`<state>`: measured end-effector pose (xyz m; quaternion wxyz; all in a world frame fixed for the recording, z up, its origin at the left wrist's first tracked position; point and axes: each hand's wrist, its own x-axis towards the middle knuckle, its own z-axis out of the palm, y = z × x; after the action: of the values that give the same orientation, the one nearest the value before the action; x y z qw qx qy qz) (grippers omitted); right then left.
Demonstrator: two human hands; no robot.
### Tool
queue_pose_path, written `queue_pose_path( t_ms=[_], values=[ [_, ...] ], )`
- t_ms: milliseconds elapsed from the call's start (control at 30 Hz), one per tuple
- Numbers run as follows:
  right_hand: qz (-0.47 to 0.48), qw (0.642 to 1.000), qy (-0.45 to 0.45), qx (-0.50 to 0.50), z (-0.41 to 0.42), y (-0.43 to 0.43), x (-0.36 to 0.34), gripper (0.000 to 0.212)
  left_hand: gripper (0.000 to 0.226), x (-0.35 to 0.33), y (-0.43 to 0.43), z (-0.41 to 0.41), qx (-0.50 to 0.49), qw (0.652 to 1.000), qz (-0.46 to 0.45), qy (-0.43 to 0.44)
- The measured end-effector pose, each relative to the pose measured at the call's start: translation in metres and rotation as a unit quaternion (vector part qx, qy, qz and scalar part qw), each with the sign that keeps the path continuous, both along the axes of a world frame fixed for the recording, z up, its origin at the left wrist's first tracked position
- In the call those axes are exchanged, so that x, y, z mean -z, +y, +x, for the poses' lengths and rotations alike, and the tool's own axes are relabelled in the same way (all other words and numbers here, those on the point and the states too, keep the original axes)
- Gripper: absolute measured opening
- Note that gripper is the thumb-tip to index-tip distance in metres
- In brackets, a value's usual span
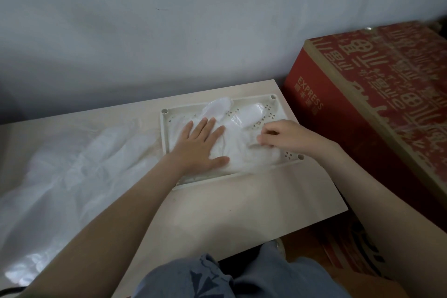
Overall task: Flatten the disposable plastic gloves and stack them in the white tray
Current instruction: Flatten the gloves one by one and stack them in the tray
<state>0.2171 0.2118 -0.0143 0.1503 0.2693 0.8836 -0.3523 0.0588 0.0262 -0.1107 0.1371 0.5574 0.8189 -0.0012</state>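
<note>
Feel: the glove (238, 150) is thin clear film, so basically weightless, floppy and slick. It probably traps air and springs back up if you let go too fast, and it won't break, just crumple.
Where to grab: I'd pinch an edge or the cuff and tug it taut while a flat palm holds down the middle. Grabbing a fistful would only add creases.
Glove spot: it lies in the tray (163, 133) at the right end of the worktop (254, 201), with its fingers pointing away toward the wall. One tip laps over the far rim.
Left hand (200, 145): fingers spread and palm down, pressing flat on the left half of the glove inside the tray.
Right hand (287, 136): fingers curled, and it looks like it's pinching the film at the glove's right edge, over the tray's perforated side.
Pile (72, 164): a heap of loose crumpled film sits on the worktop left of the tray, right up against it and beside the left forearm.
Box (375, 94): a red carton stands just right of the worktop, clear of both hands.
</note>
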Motion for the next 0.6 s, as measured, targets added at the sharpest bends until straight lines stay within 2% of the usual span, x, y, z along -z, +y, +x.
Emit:
queue_pose_path(
  t_ms=[167,333,600],
  values=[
    [0.062,0.995,-0.069,-0.042,-0.007,-0.005,0.025,0.024,0.108,0.0,0.001,0.0,0.0,1.0,-0.01,0.006],
    [0.091,0.991,-0.075,-0.064,0.0,0.004,0.034,0.02,0.112,0.0,0.001,0.001,-0.001,1.0,-0.009,0.004],
    [0.099,0.991,-0.08,-0.048,0.011,0.017,0.023,0.023,0.098,-0.018,-0.007,0.006,-0.012,0.997,0.077,-0.022]
  ],
)
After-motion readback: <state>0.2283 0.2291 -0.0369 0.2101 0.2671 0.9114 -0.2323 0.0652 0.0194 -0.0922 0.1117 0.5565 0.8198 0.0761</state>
